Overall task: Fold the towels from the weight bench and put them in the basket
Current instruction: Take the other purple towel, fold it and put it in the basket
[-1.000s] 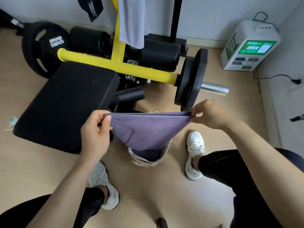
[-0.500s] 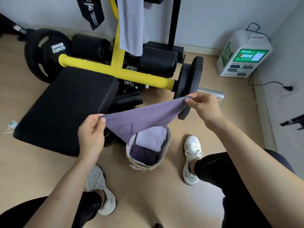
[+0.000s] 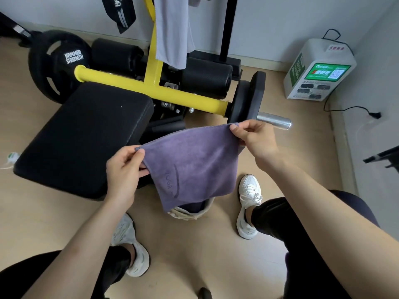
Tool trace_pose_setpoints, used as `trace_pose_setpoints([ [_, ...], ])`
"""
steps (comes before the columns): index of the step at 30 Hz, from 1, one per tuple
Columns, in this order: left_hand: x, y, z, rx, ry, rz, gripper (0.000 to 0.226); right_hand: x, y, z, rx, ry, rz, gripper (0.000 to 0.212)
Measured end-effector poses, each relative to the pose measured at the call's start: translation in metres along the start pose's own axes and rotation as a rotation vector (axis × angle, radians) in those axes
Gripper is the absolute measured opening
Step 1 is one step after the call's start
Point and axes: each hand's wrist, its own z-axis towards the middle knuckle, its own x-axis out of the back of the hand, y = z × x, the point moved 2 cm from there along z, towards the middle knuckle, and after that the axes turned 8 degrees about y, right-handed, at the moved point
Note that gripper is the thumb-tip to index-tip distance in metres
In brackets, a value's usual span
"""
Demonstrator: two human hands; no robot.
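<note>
A purple towel (image 3: 192, 165) hangs folded between my hands, above the floor in front of the weight bench (image 3: 86, 137). My left hand (image 3: 124, 169) pinches its left top corner, and my right hand (image 3: 252, 139) pinches its right top corner. Below the towel, a pale woven basket (image 3: 190, 213) stands on the floor, mostly hidden; a strip of purple cloth shows inside it. A grey towel (image 3: 172, 31) hangs over the yellow frame (image 3: 155, 93) behind the bench.
Black weight plates sit on the left (image 3: 54, 65) and on the right bar end (image 3: 250, 98). A white charging box (image 3: 319, 70) with a cable stands by the right wall. My two white shoes (image 3: 248, 203) flank the basket on the wood floor.
The towel was stretched out flat, lifted and tilted up to the right so the basket's contents showed; now it hangs down again and covers the basket. My hands are closer together.
</note>
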Motion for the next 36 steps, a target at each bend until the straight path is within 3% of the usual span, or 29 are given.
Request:
trace_pose_setpoints([
  [7, -0.021, -0.003, -0.028, 0.081, -0.145, -0.022, 0.005, -0.037, 0.014, -0.043, -0.059, -0.205, 0.115, 0.010],
  [18, -0.030, 0.003, -0.043, -0.010, -0.234, -0.042, 0.012, -0.063, 0.013, -0.085, 0.293, -0.365, -0.012, 0.004],
  [23, -0.029, 0.006, -0.046, -0.054, -0.340, -0.047, 0.026, -0.065, 0.017, -0.083, 0.369, -0.334, -0.138, 0.025],
  [26, -0.028, 0.009, -0.049, -0.146, -0.448, 0.025, 0.038, -0.064, 0.016, -0.082, 0.399, -0.264, -0.166, 0.025],
  [29, -0.023, 0.012, -0.041, -0.243, -0.515, 0.055, 0.036, -0.062, 0.010, -0.081, 0.448, -0.288, -0.172, 0.018],
  [33, -0.010, 0.017, -0.023, -0.290, -0.390, 0.055, 0.028, -0.058, 0.005, -0.074, 0.450, -0.361, -0.110, 0.018],
  [36, -0.003, 0.020, -0.014, -0.514, -0.328, 0.261, 0.042, -0.053, 0.004, -0.068, 0.494, -0.484, -0.141, 0.011],
])
